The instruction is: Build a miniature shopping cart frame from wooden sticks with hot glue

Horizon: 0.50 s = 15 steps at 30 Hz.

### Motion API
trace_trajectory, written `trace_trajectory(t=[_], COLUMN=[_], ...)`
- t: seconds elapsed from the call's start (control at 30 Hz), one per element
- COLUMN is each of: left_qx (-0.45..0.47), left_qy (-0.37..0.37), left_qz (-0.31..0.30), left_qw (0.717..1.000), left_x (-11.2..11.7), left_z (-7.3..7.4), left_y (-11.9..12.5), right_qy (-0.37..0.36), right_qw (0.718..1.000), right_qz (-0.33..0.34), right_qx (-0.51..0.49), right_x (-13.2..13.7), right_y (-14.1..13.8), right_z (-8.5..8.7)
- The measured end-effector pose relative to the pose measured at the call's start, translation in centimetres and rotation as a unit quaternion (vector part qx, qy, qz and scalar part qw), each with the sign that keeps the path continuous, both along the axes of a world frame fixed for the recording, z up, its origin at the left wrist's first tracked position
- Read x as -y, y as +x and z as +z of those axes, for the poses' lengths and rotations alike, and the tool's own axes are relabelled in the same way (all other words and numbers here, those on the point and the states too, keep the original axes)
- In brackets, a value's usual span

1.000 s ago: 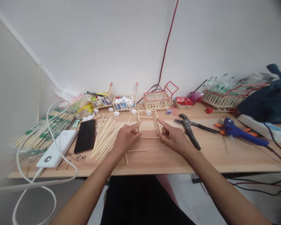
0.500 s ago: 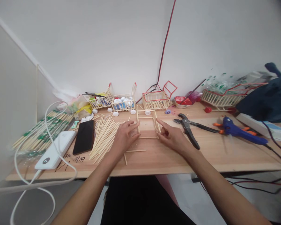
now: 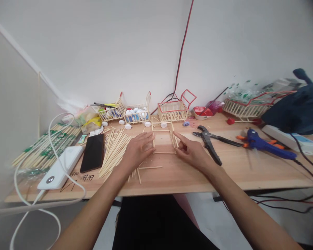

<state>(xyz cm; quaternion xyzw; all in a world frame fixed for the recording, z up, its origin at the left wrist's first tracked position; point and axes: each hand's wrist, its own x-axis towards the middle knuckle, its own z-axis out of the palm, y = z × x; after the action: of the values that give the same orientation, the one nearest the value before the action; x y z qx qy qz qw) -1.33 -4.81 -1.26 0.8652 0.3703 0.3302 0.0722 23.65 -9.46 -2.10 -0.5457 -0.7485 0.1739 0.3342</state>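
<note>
A small frame of thin bamboo sticks [image 3: 163, 140] lies on the wooden table [image 3: 187, 173] in front of me. My left hand [image 3: 137, 150] rests flat beside the frame's left rail, fingers stretched out and touching it. My right hand [image 3: 191, 151] sits at the frame's right side panel, index finger pointing onto it and the other fingers curled under. A loose pile of bamboo sticks [image 3: 114, 151] lies just left of my left hand, and a couple of single sticks [image 3: 146, 169] lie near the table's front edge.
Black pliers [image 3: 210, 142] and a blue glue gun [image 3: 266, 145] lie to the right. A black phone [image 3: 92, 152], white power bank [image 3: 59, 166] and cable sit at the left. Several finished stick carts [image 3: 173, 109] line the wall, with packed chopsticks [image 3: 48, 144] far left.
My left hand has flattened from a pointing pose and settled against the frame's left rail. My right hand has barely moved.
</note>
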Motion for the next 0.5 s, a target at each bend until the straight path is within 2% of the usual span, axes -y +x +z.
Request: trace_trajectory(t=[0.5], left_qx=[-0.008], left_qy=[0.036], left_qz=[0.005], left_qw=[0.999], left_x=[-0.24], left_z=[-0.45], left_y=[-0.09], right_qy=[-0.008], right_qw=[1.0], right_qz=[0.001], right_qx=[-0.01], right_x=[0.14], right_y=[0.0], right_z=[0.03])
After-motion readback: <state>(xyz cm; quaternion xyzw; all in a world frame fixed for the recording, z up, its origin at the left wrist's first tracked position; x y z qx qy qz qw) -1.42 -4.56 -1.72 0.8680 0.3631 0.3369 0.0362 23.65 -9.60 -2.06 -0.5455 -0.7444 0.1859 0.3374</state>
